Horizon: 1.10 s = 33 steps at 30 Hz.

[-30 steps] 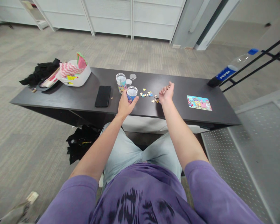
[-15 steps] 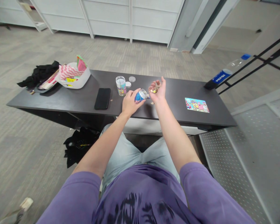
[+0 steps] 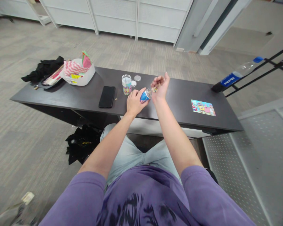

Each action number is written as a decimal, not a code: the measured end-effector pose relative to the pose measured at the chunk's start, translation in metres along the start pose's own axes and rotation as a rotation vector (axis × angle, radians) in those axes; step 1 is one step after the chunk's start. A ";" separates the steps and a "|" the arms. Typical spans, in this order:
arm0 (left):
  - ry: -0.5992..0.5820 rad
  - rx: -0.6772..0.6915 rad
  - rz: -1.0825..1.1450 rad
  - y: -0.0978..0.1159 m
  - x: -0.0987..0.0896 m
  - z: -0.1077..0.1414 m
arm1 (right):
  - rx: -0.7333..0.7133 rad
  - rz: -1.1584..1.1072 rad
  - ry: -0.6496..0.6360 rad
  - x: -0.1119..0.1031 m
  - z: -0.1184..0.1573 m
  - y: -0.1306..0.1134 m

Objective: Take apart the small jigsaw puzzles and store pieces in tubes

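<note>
1. The left hand [image 3: 134, 102] grips the small clear plastic jar with a blue label [image 3: 145, 95], tilted with its mouth toward the right palm, above the dark table [image 3: 61, 97].
2. The right hand [image 3: 159, 86] is cupped palm-up, loosely holding small cardboard puzzle pieces [image 3: 155, 87].
3. Handling judgement: the jar is light, rigid and likely smooth; grip around its wall. The pieces are light and spill easily; keep the palm cupped.
4. Nearby: a second clear jar [image 3: 126, 84], upright; round lids [image 3: 137, 78]; a black phone [image 3: 107, 96].

Bare table [image 3: 176, 94] right of the hands; second jar [image 3: 126, 84], lids [image 3: 135, 80] and phone [image 3: 107, 96] crowd the left
</note>
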<state>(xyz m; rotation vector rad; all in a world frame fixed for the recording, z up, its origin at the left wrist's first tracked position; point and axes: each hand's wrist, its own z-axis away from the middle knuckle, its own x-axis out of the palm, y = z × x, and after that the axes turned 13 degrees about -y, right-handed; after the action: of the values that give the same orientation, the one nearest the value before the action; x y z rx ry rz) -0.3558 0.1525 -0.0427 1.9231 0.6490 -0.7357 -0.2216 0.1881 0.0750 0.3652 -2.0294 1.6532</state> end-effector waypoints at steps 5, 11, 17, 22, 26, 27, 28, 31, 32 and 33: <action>0.006 -0.004 0.006 0.001 -0.001 0.000 | 0.020 -0.019 -0.001 0.003 0.004 -0.005; 0.011 -0.003 0.035 0.001 0.000 0.000 | 0.026 -0.036 -0.055 0.007 0.009 -0.009; 0.035 -0.007 0.101 -0.004 0.001 0.000 | -0.033 0.022 -0.070 -0.008 -0.004 -0.011; 0.067 -0.001 0.183 -0.013 0.004 -0.001 | -0.089 0.558 -0.081 -0.076 -0.027 -0.025; 0.072 0.010 0.227 -0.020 0.010 -0.004 | 0.036 0.953 -0.175 -0.139 -0.013 -0.038; 0.071 0.014 0.236 -0.021 0.011 -0.005 | 0.066 1.002 -0.196 -0.151 -0.006 -0.040; 0.071 0.017 0.244 -0.023 0.012 -0.005 | 0.094 1.044 -0.224 -0.160 0.002 -0.040; 0.066 0.025 0.263 -0.027 0.014 -0.006 | 0.167 1.135 -0.316 -0.174 0.023 -0.037; 0.065 0.029 0.265 -0.028 0.014 -0.006 | 0.180 1.157 -0.343 -0.175 0.027 -0.035; 0.064 0.032 0.267 -0.030 0.013 -0.006 | 0.189 1.177 -0.367 -0.174 0.030 -0.034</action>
<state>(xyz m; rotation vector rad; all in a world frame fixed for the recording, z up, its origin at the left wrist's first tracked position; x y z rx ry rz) -0.3661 0.1715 -0.0676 2.0198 0.4094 -0.5210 -0.0643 0.1344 0.0067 -0.6740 -2.5608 2.5781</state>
